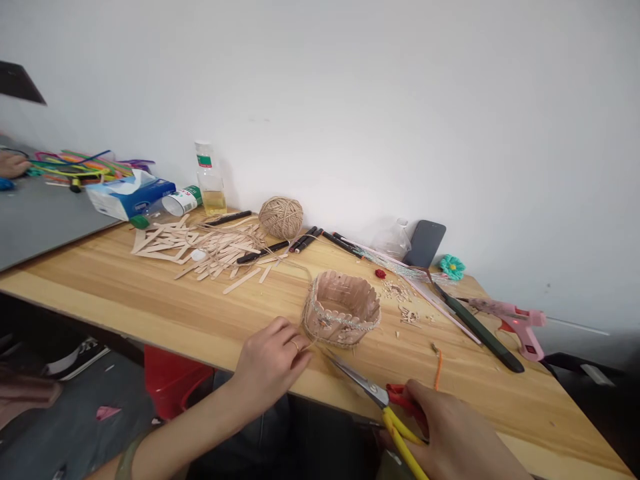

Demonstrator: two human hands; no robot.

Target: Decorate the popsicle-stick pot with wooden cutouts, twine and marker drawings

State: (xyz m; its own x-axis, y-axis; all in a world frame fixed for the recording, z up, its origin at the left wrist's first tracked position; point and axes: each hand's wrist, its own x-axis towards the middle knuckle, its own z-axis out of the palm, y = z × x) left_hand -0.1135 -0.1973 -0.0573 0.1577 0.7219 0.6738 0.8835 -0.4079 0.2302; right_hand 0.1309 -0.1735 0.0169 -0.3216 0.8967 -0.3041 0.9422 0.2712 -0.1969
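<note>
A small basket of craft sticks (343, 313), trimmed with twine and a silvery braid, stands on the wooden table. My left hand (275, 357) is at its near left side, fingers curled and pressed together around a strand of twine at the basket's edge. In my right hand (435, 420) are scissors (373, 391) with red and yellow handles. Their blades point up and left, toward the twine close to my left fingers. From the basket, twine runs back to a ball of twine (281, 217) by the wall.
Loose craft sticks (220, 250), black pens (309, 240) and a glass bottle (211, 180) lie or stand behind on the left. To the right are a pink glue gun (515, 321), a dark green tool (483, 333) and a phone (425, 244). Another person's hand (13, 163) shows far left.
</note>
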